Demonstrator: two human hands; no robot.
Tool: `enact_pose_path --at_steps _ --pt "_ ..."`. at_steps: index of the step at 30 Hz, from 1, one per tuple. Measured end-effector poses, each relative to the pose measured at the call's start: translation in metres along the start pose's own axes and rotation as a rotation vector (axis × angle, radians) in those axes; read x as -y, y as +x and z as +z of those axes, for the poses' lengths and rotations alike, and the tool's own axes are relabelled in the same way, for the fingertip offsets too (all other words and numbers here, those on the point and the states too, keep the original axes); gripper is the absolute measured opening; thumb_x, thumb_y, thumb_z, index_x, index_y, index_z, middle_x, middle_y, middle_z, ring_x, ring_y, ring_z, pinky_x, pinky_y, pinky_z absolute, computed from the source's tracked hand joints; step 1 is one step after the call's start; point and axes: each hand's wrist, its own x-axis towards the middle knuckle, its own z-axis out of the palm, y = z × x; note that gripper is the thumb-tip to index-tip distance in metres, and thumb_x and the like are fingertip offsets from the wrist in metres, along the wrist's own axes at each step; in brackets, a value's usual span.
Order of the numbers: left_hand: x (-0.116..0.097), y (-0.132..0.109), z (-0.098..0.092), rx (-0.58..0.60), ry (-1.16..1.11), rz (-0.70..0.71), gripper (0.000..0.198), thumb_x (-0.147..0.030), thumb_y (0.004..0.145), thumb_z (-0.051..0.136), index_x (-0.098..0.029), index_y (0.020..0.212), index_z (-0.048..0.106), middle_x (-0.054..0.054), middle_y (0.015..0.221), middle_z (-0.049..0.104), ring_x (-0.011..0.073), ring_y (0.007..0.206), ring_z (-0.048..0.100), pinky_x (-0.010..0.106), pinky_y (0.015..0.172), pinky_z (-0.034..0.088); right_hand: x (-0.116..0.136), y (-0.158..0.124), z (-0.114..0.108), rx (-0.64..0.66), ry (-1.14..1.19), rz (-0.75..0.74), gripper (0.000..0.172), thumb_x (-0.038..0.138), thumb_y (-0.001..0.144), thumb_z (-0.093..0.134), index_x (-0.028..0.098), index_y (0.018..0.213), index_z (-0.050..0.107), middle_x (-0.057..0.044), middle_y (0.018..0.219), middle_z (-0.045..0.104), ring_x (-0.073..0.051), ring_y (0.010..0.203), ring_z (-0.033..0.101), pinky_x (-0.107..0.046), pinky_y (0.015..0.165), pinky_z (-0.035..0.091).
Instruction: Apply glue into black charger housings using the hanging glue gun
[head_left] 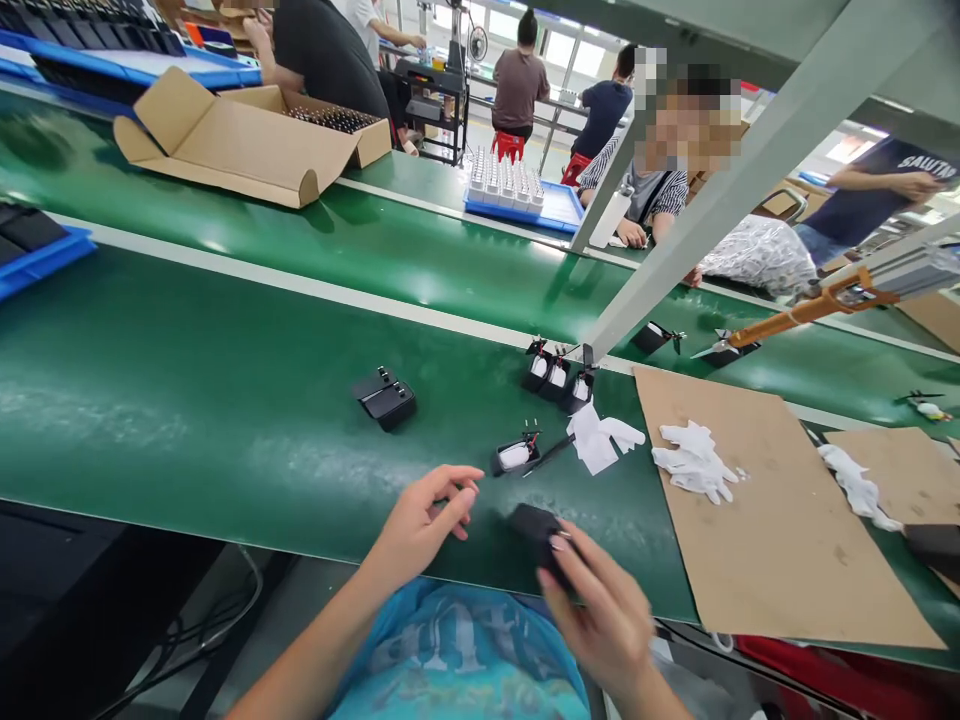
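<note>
My right hand (600, 600) is closed around a small black plastic case (538, 530), slightly blurred, just above the near edge of the green bench. To its left, my left hand (431, 520) holds nothing, its fingers loosely curled and apart. Just beyond my fingertips lies an open black case (516, 455) with a white piece inside and red wires showing. Several similar open units (557, 375) stand in a row behind it, by the post. Farther left sit two black cases with metal pins (386, 400), side by side and touching.
White paper scraps (600, 438) lie near the open units. White gloves (694, 460) rest on a brown cardboard sheet (787, 540) at right. A slanted metal post (720, 190) crosses the view. Across the bench are an open carton (225, 140), a blue tray (562, 205) and co-workers.
</note>
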Motion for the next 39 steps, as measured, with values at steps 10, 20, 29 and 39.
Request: enact_pose_path --at_steps 10,20,29,39 --pt "0.006 0.007 -0.020 -0.104 -0.034 0.010 0.028 -0.039 0.091 0.052 -0.023 0.113 0.058 0.001 0.090 0.056 0.0113 0.069 0.056 0.025 0.057 0.055 -0.013 -0.008 -0.006 0.018 0.032 0.029 0.055 0.009 0.081 0.060 0.023 0.133 0.050 -0.014 0.113 0.067 -0.024 0.095 0.068 -0.035 0.073 0.060" --pt "0.006 0.005 -0.020 -0.115 0.034 0.029 0.026 -0.037 0.091 0.051 -0.023 0.111 0.059 0.001 0.088 0.057 0.0109 0.067 0.056 0.025 0.060 0.054 -0.016 -0.018 -0.013 0.092 0.155 -0.041 0.056 0.009 0.082 0.060 0.024 0.134 0.049 -0.015 0.114 0.066 -0.022 0.085 0.066 -0.034 0.065 0.056" --pt "-0.001 -0.009 0.012 0.104 0.324 0.580 0.082 -0.062 0.068 0.070 -0.025 0.135 0.041 0.013 0.129 0.052 0.0310 0.117 0.051 0.047 0.099 0.044 0.006 -0.025 0.010 -0.334 0.756 0.775 0.027 0.031 0.086 0.059 0.028 0.113 0.060 -0.005 0.104 0.068 -0.019 0.091 0.067 -0.029 0.072 0.055" --pt "-0.023 -0.004 0.057 -0.019 0.330 0.739 0.067 -0.045 0.075 0.071 -0.025 0.131 0.040 0.011 0.122 0.060 0.0290 0.116 0.054 0.046 0.098 0.045 0.034 0.019 0.031 0.032 1.064 1.008 0.043 0.035 0.097 0.026 0.021 0.105 0.066 -0.010 0.087 0.072 -0.020 0.072 0.070 -0.033 0.057 0.059"
